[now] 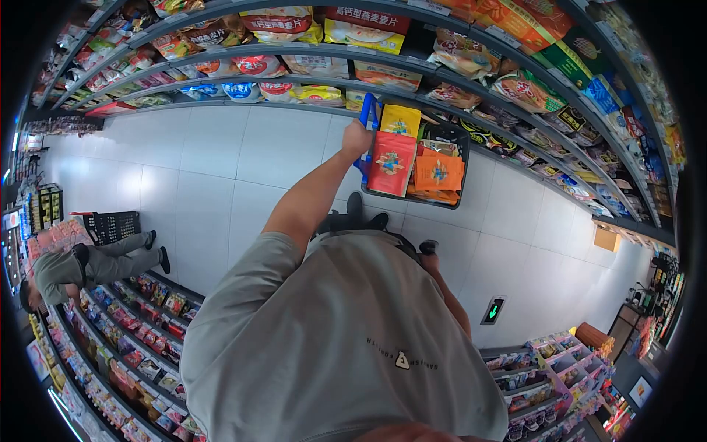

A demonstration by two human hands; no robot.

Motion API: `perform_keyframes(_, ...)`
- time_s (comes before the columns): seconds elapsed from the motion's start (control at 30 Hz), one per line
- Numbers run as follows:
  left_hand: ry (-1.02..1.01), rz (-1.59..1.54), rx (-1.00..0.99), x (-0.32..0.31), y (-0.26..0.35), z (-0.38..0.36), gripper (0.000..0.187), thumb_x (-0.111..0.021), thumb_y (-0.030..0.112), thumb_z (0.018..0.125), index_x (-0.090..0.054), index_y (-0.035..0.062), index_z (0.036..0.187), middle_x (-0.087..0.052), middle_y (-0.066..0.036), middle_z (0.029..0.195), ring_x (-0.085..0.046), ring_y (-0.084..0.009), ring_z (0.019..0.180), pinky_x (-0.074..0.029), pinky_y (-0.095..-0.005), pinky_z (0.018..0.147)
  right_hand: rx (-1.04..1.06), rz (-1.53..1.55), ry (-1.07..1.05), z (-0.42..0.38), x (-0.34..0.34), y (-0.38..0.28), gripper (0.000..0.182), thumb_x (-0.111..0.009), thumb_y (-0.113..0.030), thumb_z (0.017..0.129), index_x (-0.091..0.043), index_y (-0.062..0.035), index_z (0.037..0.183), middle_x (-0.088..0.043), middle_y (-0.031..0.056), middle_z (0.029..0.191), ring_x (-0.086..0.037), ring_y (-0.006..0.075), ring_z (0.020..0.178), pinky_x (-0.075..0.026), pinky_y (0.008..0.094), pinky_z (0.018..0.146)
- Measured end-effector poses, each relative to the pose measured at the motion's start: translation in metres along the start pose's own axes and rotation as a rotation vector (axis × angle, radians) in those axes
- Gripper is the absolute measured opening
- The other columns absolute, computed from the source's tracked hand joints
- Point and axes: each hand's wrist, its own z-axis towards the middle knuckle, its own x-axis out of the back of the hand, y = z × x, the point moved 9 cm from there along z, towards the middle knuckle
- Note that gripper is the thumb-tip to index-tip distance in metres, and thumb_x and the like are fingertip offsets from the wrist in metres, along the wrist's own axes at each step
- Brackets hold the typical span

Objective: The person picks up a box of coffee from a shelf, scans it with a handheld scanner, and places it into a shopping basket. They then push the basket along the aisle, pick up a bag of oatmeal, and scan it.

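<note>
My left hand, arm stretched forward, is closed round the blue handle of a black shopping basket. Inside the basket are a red pouch, a yellow pouch behind it, and orange packets on the right. Low at my right side, my right hand is closed on a small dark object with a rounded end. What kind it is I cannot make out, and my fingers are partly hidden.
Shelves of bagged food curve across the front and right. Another person bends over the shelves at left, beside a black crate. A green arrow sign is on the pale tiled floor. A display rack stands behind right.
</note>
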Motion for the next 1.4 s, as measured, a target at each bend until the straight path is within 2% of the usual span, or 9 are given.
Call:
perform_keyframes(0.17,-0.036,0.036,0.045,-0.004,-0.006,-0.001,0.029,-0.055,0.013,0.074,-0.054,-0.0056,0.096,-0.061,-0.029,0.094,-0.059,-0.043,0.091,-0.048,-0.0476,0.08,-0.11,0.378,-0.102,-0.01,-0.009,0.005,0.016,-0.064,-0.018,0.068,-0.061,-0.0036,0.072,-0.061,0.0085,0.061,-0.06,0.0197,0.051,-0.047,0.0355,0.052)
perform_keyframes(0.4,0.035,0.067,0.034,0.002,-0.003,0.0,0.028,-0.056,0.016,0.073,-0.056,-0.0068,0.09,-0.061,-0.03,0.087,-0.06,-0.0429,0.087,-0.048,-0.0477,0.078,-0.052,0.378,-0.158,-0.01,-0.037,0.002,0.018,-0.065,-0.02,0.068,-0.061,-0.0029,0.074,-0.062,0.0093,0.063,-0.061,0.0203,0.052,-0.048,0.036,0.052)
perform_keyframes(0.57,0.05,0.05,-0.019,0.0,0.0,0.001,0.029,-0.057,0.017,0.074,-0.056,-0.0072,0.089,-0.061,-0.03,0.085,-0.06,-0.0425,0.086,-0.048,-0.0473,0.077,0.075,0.244,0.05,-0.015,-0.023,-0.009,0.027,-0.066,-0.026,0.068,-0.064,-0.0032,0.082,-0.065,0.0115,0.067,-0.064,0.0229,0.058,-0.049,0.0375,0.055)
perform_keyframes(0.7,0.022,0.004,-0.048,0.002,0.008,-0.003,0.028,-0.059,0.017,0.074,-0.056,-0.0064,0.089,-0.062,-0.03,0.085,-0.06,-0.043,0.085,-0.048,-0.0476,0.074,0.028,0.325,0.008,-0.007,-0.047,-0.009,0.029,-0.068,-0.028,0.068,-0.063,-0.0037,0.083,-0.064,0.0115,0.067,-0.063,0.023,0.057,-0.048,0.0375,0.055)
perform_keyframes(0.77,-0.056,-0.073,-0.012,0.001,0.007,-0.005,0.031,-0.059,0.02,0.078,-0.053,-0.007,0.092,-0.061,-0.031,0.087,-0.06,-0.0438,0.086,-0.049,-0.0471,0.075,-0.126,0.583,0.044,-0.011,-0.05,-0.011,0.03,-0.071,-0.028,0.068,-0.06,-0.0033,0.081,-0.061,0.0103,0.063,-0.061,0.0222,0.054,-0.048,0.037,0.053)
perform_keyframes(0.87,-0.082,-0.092,-0.064,-0.011,-0.001,0.003,0.031,-0.058,0.021,0.08,-0.05,-0.007,0.091,-0.061,-0.032,0.085,-0.06,-0.044,0.084,-0.049,-0.0478,0.074,-0.036,0.686,0.196,-0.027,-0.03,-0.069,0.023,-0.074,-0.014,0.067,-0.053,-0.0048,0.069,-0.053,0.0038,0.056,-0.05,0.0153,0.043,-0.04,0.0315,0.041)
perform_keyframes(1.1,-0.37,-0.125,-0.111,-0.024,-0.001,0.003,0.045,-0.058,0.024,0.081,-0.041,-0.011,0.105,-0.06,-0.033,0.092,-0.06,-0.0445,0.086,-0.049,-0.0482,0.073,0.106,0.886,0.436,-0.077,0.004,-0.225,0.02,-0.071,-0.01,0.068,-0.052,-0.0034,0.071,-0.054,0.0035,0.058,-0.052,0.0126,0.048,-0.042,0.0296,0.046)
perform_keyframes(1.3,-0.675,-0.264,-0.065,-0.024,0.005,-0.005,0.061,-0.055,0.031,0.087,-0.027,-0.0151,0.116,-0.062,-0.028,0.09,-0.063,-0.039,0.089,-0.049,-0.0445,0.078,0.188,0.986,0.585,-0.098,0.025,-0.314,0.016,-0.068,-0.007,0.072,-0.057,-0.0009,0.082,-0.059,0.0053,0.066,-0.055,0.0124,0.056,-0.045,0.0273,0.052)
perform_keyframes(1.4,-0.689,-0.324,-0.096,-0.034,0.003,-0.003,0.063,-0.052,0.037,0.089,-0.027,-0.0138,0.117,-0.062,-0.027,0.091,-0.064,-0.0344,0.089,-0.048,-0.042,0.08,0.319,0.771,0.744,-0.096,0.034,-0.341,0.024,-0.068,-0.009,0.077,-0.057,0.0015,0.096,-0.064,0.0092,0.083,-0.061,0.0144,0.073,-0.048,0.0289,0.067)
